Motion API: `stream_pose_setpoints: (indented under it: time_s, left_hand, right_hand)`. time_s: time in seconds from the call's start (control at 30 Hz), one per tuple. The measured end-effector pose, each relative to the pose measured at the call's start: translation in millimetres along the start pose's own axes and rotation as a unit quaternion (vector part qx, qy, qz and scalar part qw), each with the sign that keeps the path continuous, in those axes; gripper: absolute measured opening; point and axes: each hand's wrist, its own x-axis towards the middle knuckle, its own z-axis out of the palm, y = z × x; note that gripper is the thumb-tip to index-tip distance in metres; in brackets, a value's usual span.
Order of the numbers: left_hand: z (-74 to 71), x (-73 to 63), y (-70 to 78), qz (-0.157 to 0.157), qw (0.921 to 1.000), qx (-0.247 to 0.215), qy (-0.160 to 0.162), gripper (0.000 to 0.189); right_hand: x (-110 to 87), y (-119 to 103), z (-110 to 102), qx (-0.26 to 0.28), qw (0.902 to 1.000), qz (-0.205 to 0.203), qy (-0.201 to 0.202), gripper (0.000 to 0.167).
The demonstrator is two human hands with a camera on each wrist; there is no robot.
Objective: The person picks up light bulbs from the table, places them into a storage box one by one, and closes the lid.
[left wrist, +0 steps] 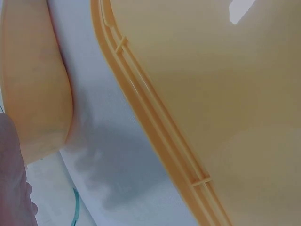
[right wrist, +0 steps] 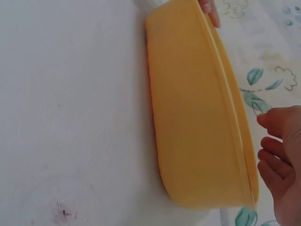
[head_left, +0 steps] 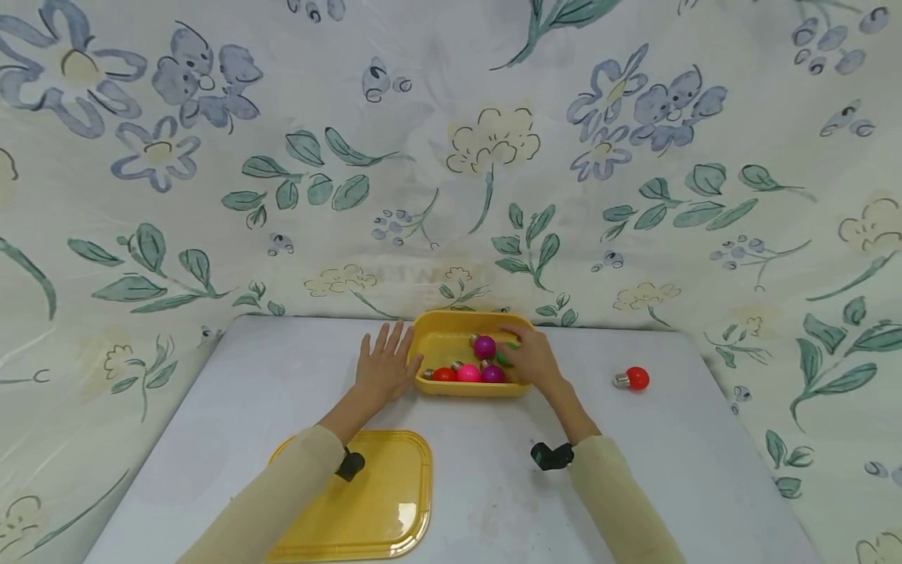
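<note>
Toward the far edge of the table stands a yellow plastic tub (head_left: 470,389) with several toy light bulbs inside. Along its near wall lie a red bulb (head_left: 444,374), a pink bulb (head_left: 468,374) and a purple bulb (head_left: 492,374); another purple bulb (head_left: 484,347) lies behind them. My left hand (head_left: 383,364) is at the tub's left end, fingers straight and spread. Over the right end reaches my right hand (head_left: 533,356), its fingers loosely bent inside the rim beside a green bulb (head_left: 503,354). The right wrist view shows nothing between those fingers (right wrist: 277,155).
Beneath my left forearm lies a flat yellow lid or tray (head_left: 395,493) with a raised rim. One loose red bulb (head_left: 637,378) lies on the white table (head_left: 493,486), right of the tub. A flower-patterned cloth (head_left: 423,157) hangs behind the table.
</note>
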Motion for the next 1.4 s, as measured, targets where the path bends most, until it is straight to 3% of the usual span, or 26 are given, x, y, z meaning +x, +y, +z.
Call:
stream_pose_setpoints:
  time_s: [0.37, 1.0, 1.17, 1.4]
  left_hand:
    - [0.9, 0.5, -0.6, -0.005, 0.9999, 0.014, -0.005, 0.067]
    - [2.3, 0.6, -0.2, -0.006, 1.0, 0.006, -0.002, 0.067]
    - [2.7, 0.7, 0.0, -0.007, 1.0, 0.004, -0.002, 0.067]
    - [1.6, 1.1, -0.3, -0.005, 1.0, -0.001, 0.001, 0.067]
  right_hand:
    - [-14.9, 17, -31, 0.032, 0.9983, 0.001, 0.049, 0.035]
    - [-49.4, 66, -82, 0.012, 0.9915, 0.057, 0.116, 0.031]
    - [-58.3, 78, -93, -0.014, 0.9865, 0.073, 0.146, 0.026]
    - [-72.0, 94, -109, -0.043, 0.9816, 0.102, 0.156, 0.025]
